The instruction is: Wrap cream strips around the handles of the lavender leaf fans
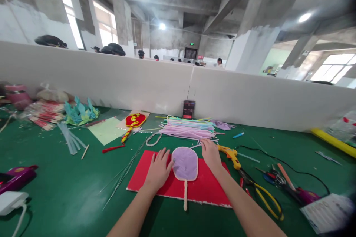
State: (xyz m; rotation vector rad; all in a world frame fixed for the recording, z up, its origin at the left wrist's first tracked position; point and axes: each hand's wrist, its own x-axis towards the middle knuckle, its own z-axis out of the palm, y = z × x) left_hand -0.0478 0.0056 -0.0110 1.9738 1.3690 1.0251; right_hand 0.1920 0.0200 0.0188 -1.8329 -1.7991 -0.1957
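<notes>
A round purple fan (pixel 184 163) with a cream rim and a cream fuzzy handle (pixel 185 195) lies on a red board (pixel 144 172). My left hand (pixel 159 166) rests open on the board, fingers spread, its thumb at the fan's left edge. Beyond the fan's upper right, my right hand (pixel 211 155) reaches to the near edge of a pile of pipe cleaners (pixel 186 127), pink, purple and mint. Its fingers are bent close together beside small pale bits; whatever is between the fingertips is too small to make out.
Right of the board lie a yellow glue gun (pixel 229 154), yellow-handled pliers (pixel 264 196) and scissors (pixel 275 177). A red-and-yellow fan (pixel 135 120), thin wires (pixel 125 174) and glue sticks (pixel 71 140) are on the left. A white partition (pixel 133 85) stands behind the green table (pixel 91 177).
</notes>
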